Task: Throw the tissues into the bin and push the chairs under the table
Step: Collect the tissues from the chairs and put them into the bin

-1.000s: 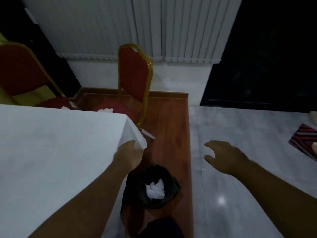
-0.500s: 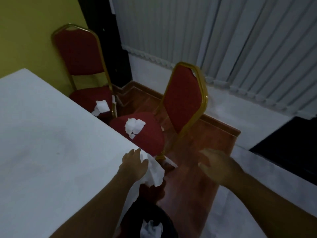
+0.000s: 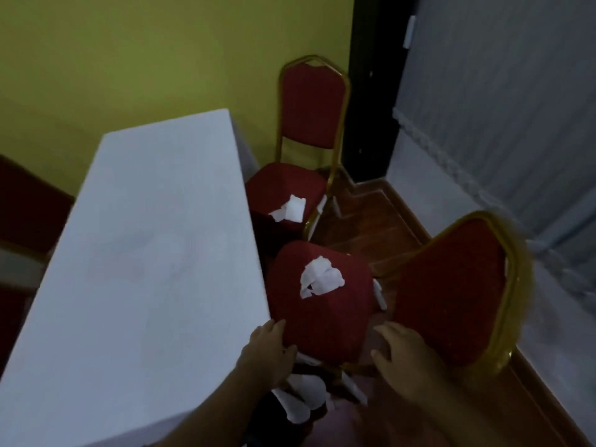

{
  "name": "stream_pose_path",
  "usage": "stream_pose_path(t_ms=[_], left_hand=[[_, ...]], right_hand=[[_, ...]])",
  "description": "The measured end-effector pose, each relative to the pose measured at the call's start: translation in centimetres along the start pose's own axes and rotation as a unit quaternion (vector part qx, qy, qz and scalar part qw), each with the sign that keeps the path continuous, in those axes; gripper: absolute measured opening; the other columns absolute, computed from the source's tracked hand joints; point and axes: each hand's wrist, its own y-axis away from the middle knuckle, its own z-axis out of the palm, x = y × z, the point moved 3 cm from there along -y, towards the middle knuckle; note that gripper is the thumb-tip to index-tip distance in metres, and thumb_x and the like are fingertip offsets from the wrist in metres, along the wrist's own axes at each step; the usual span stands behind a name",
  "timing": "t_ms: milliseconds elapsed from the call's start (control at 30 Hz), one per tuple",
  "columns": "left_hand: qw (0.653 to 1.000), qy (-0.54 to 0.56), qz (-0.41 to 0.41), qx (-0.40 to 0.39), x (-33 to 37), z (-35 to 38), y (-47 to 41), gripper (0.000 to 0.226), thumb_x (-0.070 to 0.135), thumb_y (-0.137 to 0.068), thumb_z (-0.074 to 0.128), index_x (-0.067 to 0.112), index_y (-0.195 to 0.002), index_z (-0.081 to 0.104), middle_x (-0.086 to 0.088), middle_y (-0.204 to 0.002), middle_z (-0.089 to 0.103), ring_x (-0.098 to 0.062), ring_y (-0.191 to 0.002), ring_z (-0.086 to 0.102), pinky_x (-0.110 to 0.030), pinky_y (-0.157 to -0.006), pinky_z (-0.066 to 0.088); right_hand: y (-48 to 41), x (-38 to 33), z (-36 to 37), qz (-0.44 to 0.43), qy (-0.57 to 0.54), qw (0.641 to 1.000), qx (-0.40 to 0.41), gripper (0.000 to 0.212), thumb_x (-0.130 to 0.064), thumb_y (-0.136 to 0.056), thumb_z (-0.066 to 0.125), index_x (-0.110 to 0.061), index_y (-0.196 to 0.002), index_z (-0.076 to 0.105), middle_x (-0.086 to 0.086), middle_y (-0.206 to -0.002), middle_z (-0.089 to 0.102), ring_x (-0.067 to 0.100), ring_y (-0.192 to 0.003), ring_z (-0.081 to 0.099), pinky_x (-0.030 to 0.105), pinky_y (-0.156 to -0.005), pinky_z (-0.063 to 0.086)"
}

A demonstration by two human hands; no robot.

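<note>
Hands occupy the near edge of the view. The left hand [image 3: 266, 356] rests at the corner of the white cloth-covered rectangular table [image 3: 138, 269], fingers loosely spread and clamped on nothing. The right hand [image 3: 400, 359] hovers just beside the near rim of the seat, fingers apart and empty. Below them, white crumpled paper [image 3: 301, 398] lies in a dark container [image 3: 290, 424], probably the bin; its outline is too dark to confirm.

Just beyond the hands stands the near red-upholstered banquet chair with gold metal frame [image 3: 451, 301], seat toward the table and backrest to the right. A crumpled white tissue [image 3: 321, 280] lies at the centre of its seat.

Recommended procedure: reach over the seat rim with the right hand, pinch the tissue at its bulk so no torn piece is left, and carry it back low to the container. Push the chair in only after the seat is clear.

Farther on, a second red and gold chair [image 3: 309, 108] stands against the yellow-green wall [image 3: 145, 59]. A flat white tissue [image 3: 290, 209] lies at the front edge of its seat. This chair is close beside the near one, so access to it is probably restricted until the near chair is moved. Grey vertical blinds [image 3: 500, 91] hang at the right.
</note>
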Motion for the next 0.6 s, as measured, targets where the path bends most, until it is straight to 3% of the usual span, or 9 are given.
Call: stream_pose_path(t_ms=[300, 500, 600], left_hand=[[0.994, 0.1, -0.008, 0.042, 7.1, -2.9, -8.6, 0.063, 0.043, -0.092, 0.051, 0.02, -0.148, 0.035, -0.006, -0.15, 0.043, -0.027, -0.139, 0.039, -0.045, -0.112, 0.038], [0.993, 0.115, -0.028, 0.017, 7.0, -5.1, -24.3, 0.058, 0.039, -0.094, 0.05, 0.021, -0.148, 0.036, -0.006, -0.149, 0.043, -0.027, -0.138, 0.04, -0.045, -0.114, 0.037], [0.992, 0.112, -0.051, 0.025, 5.4, -5.2, -35.0, 0.049, 0.043, -0.092, 0.049, 0.027, -0.138, 0.046, -0.003, -0.14, 0.053, -0.024, -0.129, 0.049, -0.046, -0.107, 0.044]], right_hand=[[-13.7, 0.4, -5.4, -0.052, 0.05, 0.997, -0.011, 0.051, -0.046, -0.089, 0.057, -0.032, -0.137, 0.05, -0.01, -0.146, 0.048, 0.016, -0.136, 0.042, 0.038, -0.105, 0.044], [-27.4, 0.1, -6.0, -0.033, 0.05, 0.998, -0.017, 0.054, -0.049, -0.084, 0.057, -0.035, -0.136, 0.051, -0.012, -0.144, 0.051, 0.015, -0.129, 0.05, 0.041, -0.104, 0.047], [-35.8, 0.6, -4.3, -0.015, 0.054, 0.997, -0.043, 0.058, -0.054, -0.082, 0.048, -0.037, -0.138, 0.048, -0.011, -0.145, 0.05, 0.014, -0.132, 0.047, 0.042, -0.109, 0.043]])
